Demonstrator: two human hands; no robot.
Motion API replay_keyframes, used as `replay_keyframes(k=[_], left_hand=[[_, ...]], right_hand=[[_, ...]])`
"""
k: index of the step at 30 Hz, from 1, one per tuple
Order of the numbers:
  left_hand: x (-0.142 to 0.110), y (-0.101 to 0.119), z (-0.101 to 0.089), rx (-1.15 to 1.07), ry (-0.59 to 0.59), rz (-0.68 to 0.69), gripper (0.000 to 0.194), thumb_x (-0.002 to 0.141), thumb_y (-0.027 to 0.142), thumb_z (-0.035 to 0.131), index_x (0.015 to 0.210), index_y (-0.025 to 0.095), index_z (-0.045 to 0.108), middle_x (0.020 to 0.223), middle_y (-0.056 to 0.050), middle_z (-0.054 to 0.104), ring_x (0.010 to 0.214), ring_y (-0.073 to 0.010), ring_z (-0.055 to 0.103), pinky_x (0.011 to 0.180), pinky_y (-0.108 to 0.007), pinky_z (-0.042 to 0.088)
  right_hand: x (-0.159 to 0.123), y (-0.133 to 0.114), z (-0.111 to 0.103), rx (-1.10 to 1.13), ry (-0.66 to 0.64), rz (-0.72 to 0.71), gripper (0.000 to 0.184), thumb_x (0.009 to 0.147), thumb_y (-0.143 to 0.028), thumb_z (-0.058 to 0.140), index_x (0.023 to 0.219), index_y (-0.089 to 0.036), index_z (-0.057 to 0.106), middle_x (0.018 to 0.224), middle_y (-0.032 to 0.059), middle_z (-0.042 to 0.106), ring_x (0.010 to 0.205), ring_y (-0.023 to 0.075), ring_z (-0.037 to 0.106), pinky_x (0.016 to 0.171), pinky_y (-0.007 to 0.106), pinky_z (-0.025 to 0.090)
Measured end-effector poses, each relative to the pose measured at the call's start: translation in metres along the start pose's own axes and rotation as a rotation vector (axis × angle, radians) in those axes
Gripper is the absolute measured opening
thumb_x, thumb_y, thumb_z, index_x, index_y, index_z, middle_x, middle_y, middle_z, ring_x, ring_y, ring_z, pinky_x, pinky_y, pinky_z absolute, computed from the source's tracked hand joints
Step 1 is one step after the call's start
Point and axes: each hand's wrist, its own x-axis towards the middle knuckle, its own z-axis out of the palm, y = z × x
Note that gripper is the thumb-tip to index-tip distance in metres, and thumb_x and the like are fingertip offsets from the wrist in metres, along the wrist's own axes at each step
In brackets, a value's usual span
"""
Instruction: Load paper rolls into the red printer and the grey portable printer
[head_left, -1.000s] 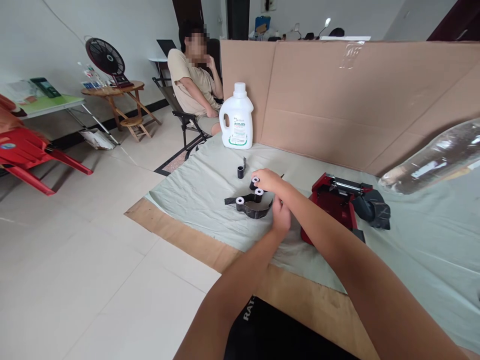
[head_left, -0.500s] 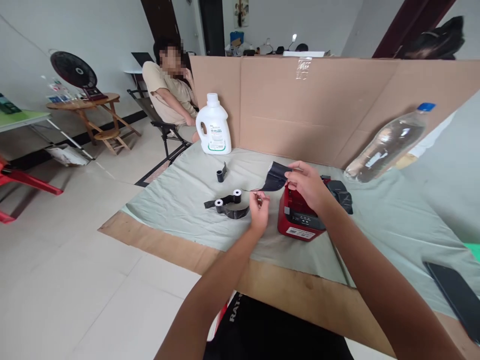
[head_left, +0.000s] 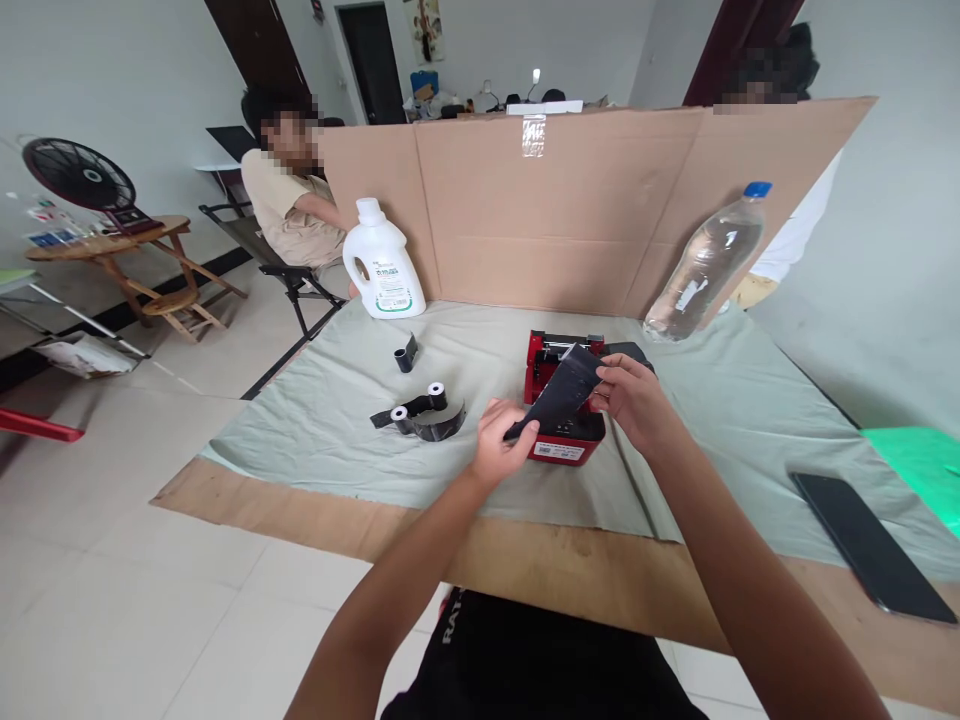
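A dark strip of printer ribbon [head_left: 564, 388] stretches slantwise between my hands, its far end raised. My left hand [head_left: 504, 440] pinches the lower left end with the thumb on top. With its fingertips, my right hand [head_left: 634, 390] grips the upper right edge. Just behind and under the strip stands a red label printer [head_left: 559, 453], its lid [head_left: 634, 355] tipped back and its inside partly hidden by the strip. To the left lie two joined white-cored rolls of black ribbon [head_left: 439, 430], with a small black roll [head_left: 405, 358] behind them.
A white detergent jug [head_left: 386, 275] and a leaning clear bottle with blue cap [head_left: 709, 260] stand before the cardboard screen [head_left: 525, 220]. A dark phone [head_left: 870, 540] lies at the right edge. One person [head_left: 289, 200] sits behind at left; another is partly hidden at right.
My left hand has moved up to the strip's end and now grips it more fully. The strip has been pulled straighter over the printer's front. The whole view has shifted right.
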Motion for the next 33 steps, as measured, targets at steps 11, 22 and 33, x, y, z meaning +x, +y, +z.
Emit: replay_keyframes(k=[11,22,33], left_hand=[[-0.019,0.031,0.013,-0.012,-0.171,0.469,0.032,0.089,0.020,0.058,0.120,0.024,0.062,0.074,0.000,0.070,0.059,-0.0151,0.064,0.057,-0.028,0.049],[-0.005,0.018,-0.002,0.153,-0.124,0.434,0.024,0.091,0.019,0.058,0.112,0.022,0.068,0.064,0.001,0.066,0.053,-0.0138,0.059,0.054,-0.029,0.039],[0.003,-0.008,-0.011,0.267,0.026,0.212,0.027,0.098,0.022,0.049,0.105,0.024,0.076,0.062,0.001,0.069,0.047,-0.0123,0.055,0.053,-0.028,0.039]], right_hand=[[-0.019,0.018,-0.024,-0.058,0.051,0.031,0.038,0.067,-0.036,0.080,0.081,-0.026,0.046,0.046,-0.0138,0.029,0.037,0.0072,0.030,0.044,0.023,0.015],[0.001,0.020,-0.041,-0.437,0.040,-0.193,0.037,0.066,-0.039,0.083,0.082,-0.023,0.054,0.068,-0.0043,0.062,0.054,0.0106,0.050,0.054,0.025,0.036],[0.024,0.014,-0.024,-0.593,0.040,0.038,0.015,0.081,-0.036,0.060,0.082,-0.021,0.060,0.052,0.0004,0.065,0.036,0.0083,0.031,0.041,0.023,0.020]])
